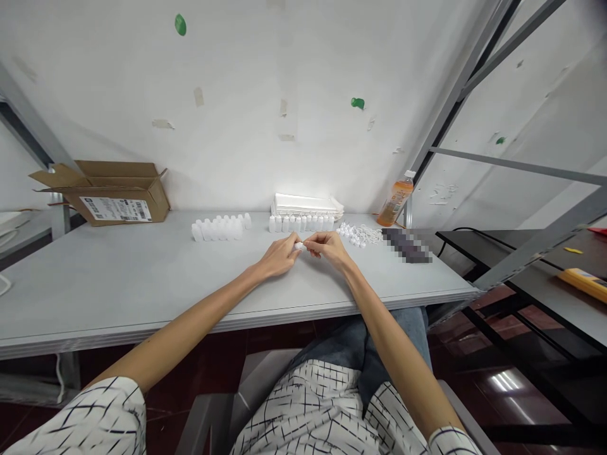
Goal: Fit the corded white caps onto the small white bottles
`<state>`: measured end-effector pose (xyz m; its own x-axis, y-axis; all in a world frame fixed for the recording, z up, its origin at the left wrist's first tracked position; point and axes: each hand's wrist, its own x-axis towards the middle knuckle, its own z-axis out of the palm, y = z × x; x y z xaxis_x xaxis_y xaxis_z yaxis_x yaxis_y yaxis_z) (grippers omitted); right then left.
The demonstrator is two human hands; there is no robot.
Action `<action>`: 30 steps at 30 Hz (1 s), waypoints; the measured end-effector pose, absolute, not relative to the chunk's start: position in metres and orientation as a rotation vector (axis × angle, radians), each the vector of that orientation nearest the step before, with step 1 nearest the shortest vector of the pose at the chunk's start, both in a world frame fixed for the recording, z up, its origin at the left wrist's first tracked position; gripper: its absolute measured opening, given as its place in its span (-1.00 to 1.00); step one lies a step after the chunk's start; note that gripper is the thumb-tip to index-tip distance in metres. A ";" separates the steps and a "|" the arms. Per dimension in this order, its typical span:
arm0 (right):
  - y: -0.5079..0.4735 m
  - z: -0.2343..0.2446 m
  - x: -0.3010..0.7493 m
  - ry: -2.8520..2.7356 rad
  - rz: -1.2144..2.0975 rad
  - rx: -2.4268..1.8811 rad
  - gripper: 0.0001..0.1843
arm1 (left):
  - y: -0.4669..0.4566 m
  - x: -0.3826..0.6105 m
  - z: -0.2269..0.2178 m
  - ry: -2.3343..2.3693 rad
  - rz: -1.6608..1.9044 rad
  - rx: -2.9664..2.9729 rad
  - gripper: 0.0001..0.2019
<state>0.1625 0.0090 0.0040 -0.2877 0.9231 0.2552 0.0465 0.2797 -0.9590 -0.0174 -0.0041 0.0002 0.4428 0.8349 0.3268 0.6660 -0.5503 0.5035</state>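
My left hand (279,256) and my right hand (327,248) meet above the grey table (118,281), with a small white plastic bottle (298,247) pinched between their fingers. Most of that bottle is hidden by my fingers. Beyond my left hand stands a block of white plastic bottles (218,229). A row of similar bottles (298,224) stands straight ahead. Just past my right hand lies a heap of small white caps or nozzles (355,235).
A stack of white trays (306,205) stands against the wall. An open cardboard box (111,193) sits far left, an orange drink bottle (396,201) back right, and a pixelated dark object (406,245) right. A dark side table (521,265) stands beyond the right edge.
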 end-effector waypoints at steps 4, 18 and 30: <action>0.006 0.006 0.163 -1.589 1.167 -0.909 -0.74 | -0.003 -0.018 0.000 1.275 0.820 2.410 -0.87; 0.013 0.006 0.165 -1.498 1.020 -0.941 -0.68 | 0.001 -0.019 0.000 1.284 0.912 2.530 -0.64; 0.011 -0.001 0.167 -1.679 0.640 -1.168 -0.69 | 0.029 -0.041 -0.005 1.482 1.085 2.204 -0.68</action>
<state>0.1672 0.0109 -0.0008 -0.0839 0.9091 0.4079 0.4076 0.4049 -0.8185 -0.0411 0.0290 -0.0049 0.1956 0.8809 0.4310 0.6769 -0.4393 0.5906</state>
